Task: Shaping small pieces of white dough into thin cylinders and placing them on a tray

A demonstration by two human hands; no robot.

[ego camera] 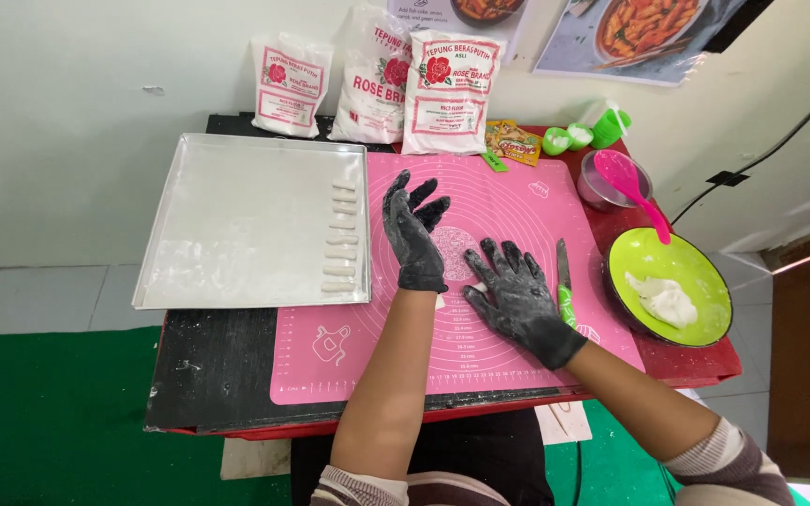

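Both my hands wear black gloves dusted with flour. My left hand (413,234) is lifted over the pink silicone mat (508,201), fingers spread, holding nothing. My right hand (516,295) lies flat on the mat, fingers apart, palm down; a small bit of white dough shows at its thumb side. A knife with a green handle (564,279) lies on the mat just right of my right hand. Several short white dough sticks (340,238) are lined up in a column along the right side of a floured metal tray (236,220).
A green plate (682,267) with a lump of white dough (663,300) sits at the right. Behind it is a metal bowl with a pink spoon (632,180). Three white flour bags (447,94) lean on the wall, with small green cups (569,138) beside them.
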